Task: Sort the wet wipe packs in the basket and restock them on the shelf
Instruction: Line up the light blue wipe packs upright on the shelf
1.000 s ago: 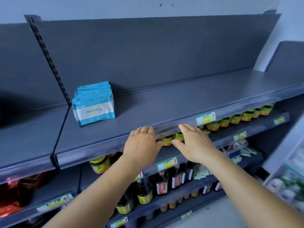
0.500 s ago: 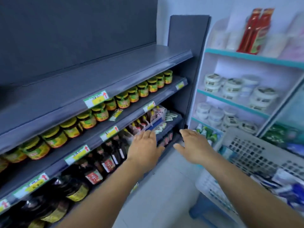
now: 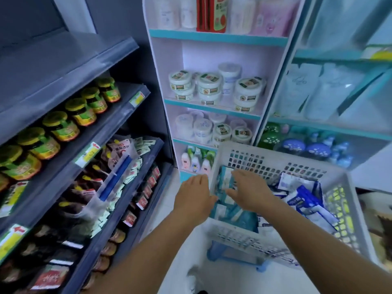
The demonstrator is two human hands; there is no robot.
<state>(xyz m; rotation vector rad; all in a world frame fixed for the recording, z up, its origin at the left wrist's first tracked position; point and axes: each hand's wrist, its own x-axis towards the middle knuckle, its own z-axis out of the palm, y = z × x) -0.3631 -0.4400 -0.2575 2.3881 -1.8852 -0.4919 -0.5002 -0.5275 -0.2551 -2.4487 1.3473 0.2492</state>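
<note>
Over the basket's point(image 3: 275, 164) left corner both hands were held, palms down. The left hand point(image 3: 194, 197) was kept just outside the left rim, its grip spread and holding nothing. The right hand point(image 3: 249, 190) was stretched above the teal packs point(image 3: 226, 211) inside, fingers extended, nothing pinched. Blue-and-white packs point(image 3: 305, 200) were heaped toward the right wall. Jars point(image 3: 61, 126) were ranged along the dark shelf point(image 3: 70, 60) at left.

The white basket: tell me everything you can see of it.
The white basket looks like rigid plastic, rectangular, its walls pierced with small square holes. It sits tilted in the view on a blue stand, right of the grey shelf. Teal wet wipe packs lie at its left end, blue-and-white packs to the right. The left hand is at its left rim; the right hand reaches over the teal packs.
</note>
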